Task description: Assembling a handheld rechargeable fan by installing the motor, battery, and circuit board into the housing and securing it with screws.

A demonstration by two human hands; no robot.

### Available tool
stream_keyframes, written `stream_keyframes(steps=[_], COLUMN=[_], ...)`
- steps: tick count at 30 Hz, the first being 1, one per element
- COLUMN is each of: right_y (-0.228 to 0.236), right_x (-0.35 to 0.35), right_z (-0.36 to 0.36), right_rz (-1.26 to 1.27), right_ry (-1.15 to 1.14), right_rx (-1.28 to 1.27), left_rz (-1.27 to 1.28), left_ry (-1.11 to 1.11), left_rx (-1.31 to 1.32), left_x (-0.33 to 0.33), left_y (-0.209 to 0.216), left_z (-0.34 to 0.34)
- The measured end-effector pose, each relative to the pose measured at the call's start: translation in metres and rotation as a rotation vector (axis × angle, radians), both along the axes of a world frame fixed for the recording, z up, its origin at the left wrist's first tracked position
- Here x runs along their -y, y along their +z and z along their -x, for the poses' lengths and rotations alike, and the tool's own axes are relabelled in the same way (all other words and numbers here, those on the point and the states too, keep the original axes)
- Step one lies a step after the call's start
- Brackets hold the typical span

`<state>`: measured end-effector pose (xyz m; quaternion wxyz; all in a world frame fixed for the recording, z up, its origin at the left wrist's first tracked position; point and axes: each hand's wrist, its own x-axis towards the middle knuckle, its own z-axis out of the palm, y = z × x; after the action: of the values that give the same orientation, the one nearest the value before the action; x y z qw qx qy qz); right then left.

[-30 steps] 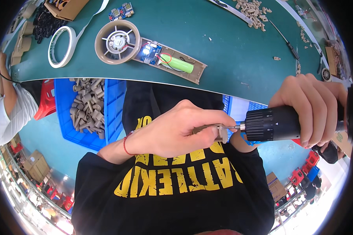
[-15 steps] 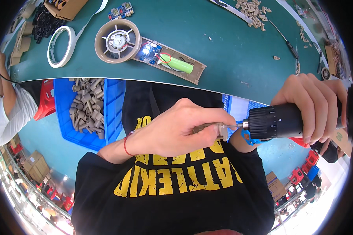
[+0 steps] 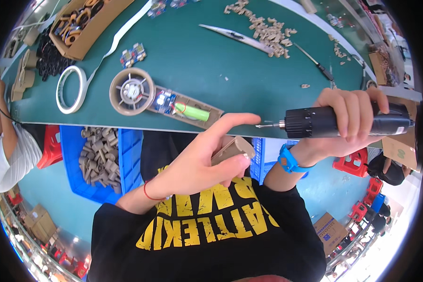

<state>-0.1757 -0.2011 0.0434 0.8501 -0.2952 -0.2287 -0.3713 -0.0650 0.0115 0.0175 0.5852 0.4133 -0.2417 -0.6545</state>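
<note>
My right hand (image 3: 355, 117) is wrapped round a black electric screwdriver (image 3: 312, 123), held level with its bit pointing left. My left hand (image 3: 202, 160) grips a beige plastic housing part (image 3: 233, 149) between thumb and lower fingers. Its index finger stretches out close to the bit's tip; whether they touch I cannot tell. The bit is apart from the housing part. On the table just beyond lies an opened beige fan body (image 3: 211, 117), with a round fan ring (image 3: 112, 96), a blue circuit board (image 3: 165, 101) and a green battery cell (image 3: 192, 112).
Tape roll (image 3: 59, 96), cardboard box of rings (image 3: 63, 49) and black parts (image 3: 49, 66) lie left. Small beige pieces (image 3: 270, 35), tweezers (image 3: 235, 35) and a hand screwdriver (image 3: 322, 70) lie farther back. Below the edge stands a blue bin (image 3: 129, 155) of beige parts. A person (image 3: 11, 150) sits left.
The bit has come away from the beige housing part. My right hand has raised the electric screwdriver, and my left index finger has stretched out. The view has shifted, showing more of the table.
</note>
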Motion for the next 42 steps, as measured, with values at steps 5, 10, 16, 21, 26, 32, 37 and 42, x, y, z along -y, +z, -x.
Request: stream_keyframes(steps=[5,10,16,21,26,32,37,42], right_y=[-0.002,-0.008,-0.004,0.002,0.022,0.062,0.041,-0.003], right_x=[-0.003,-0.003,0.012,0.02,0.023,0.056,0.14,0.182], right_z=[0.003,-0.005,-0.006,0.01,0.033,0.095,0.117,0.135], right_rz=[0.022,0.134,0.142,0.045,-0.19,-0.014,0.54,0.746], right_ry=[-0.172,-0.367,-0.481,-0.601,-0.719,-1.002,-1.364,-1.497], right_rx=[-0.068,-0.155,-0.176,-0.216,-0.329,-0.79,-1.499,-1.909], left_rz=[0.071,0.04,0.004,-0.014,0.011,0.116,0.139,0.163], left_ry=[0.048,0.106,0.112,0.141,0.128,-0.005,0.13,0.039], left_rx=[-0.042,-0.03,0.046,0.05,0.077,0.119,0.15,0.146], left_x=[0.018,0.041,0.067,0.071,0.054,0.053,0.053,0.062], left_y=[-0.004,-0.006,-0.004,-0.01,-0.013,-0.015,-0.017,-0.008], left_z=[0.001,0.003,0.003,0.004,0.002,0.003,0.004,0.003])
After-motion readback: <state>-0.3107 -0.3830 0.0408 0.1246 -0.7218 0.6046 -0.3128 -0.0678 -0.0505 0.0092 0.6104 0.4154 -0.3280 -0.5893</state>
